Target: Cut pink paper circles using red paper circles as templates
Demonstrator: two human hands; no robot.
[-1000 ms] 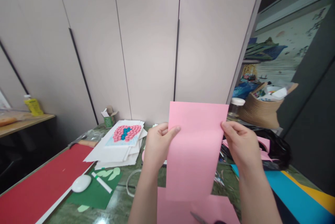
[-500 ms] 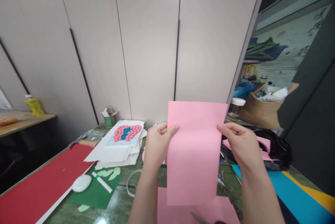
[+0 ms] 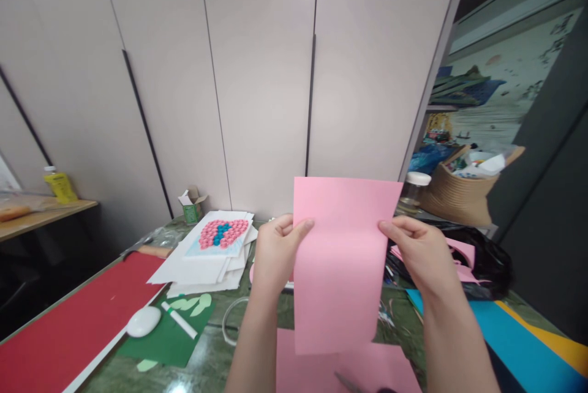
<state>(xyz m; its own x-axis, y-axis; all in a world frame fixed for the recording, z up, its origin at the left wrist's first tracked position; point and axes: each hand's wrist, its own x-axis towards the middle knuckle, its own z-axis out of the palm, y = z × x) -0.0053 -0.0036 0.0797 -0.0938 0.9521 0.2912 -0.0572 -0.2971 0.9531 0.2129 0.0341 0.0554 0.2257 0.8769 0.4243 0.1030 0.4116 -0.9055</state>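
Held upright in front of me is a long sheet of pink paper (image 3: 342, 283). My left hand (image 3: 280, 252) pinches its left edge, thumb on the near face. On the opposite edge my right hand (image 3: 420, 252) grips the paper the same way, a little below its top. The sheet bends slightly at the height of my thumbs. Beneath it, another pink sheet (image 3: 298, 362) lies on the green table, with a pair of scissors (image 3: 346, 382) on top, partly cut off by the bottom of the view.
To the left lie white papers (image 3: 197, 264) with a pink-and-blue paper artwork (image 3: 223, 235), green paper (image 3: 160, 344), a white marker (image 3: 180, 321), a white oval object (image 3: 143, 321) and red paper (image 3: 82, 325). On the right are blue paper (image 3: 505, 338) and a black bag (image 3: 491, 264).
The lower end of the pink sheet has risen slightly and curves more. My right hand has shifted marginally inward; my left hand stays in place.
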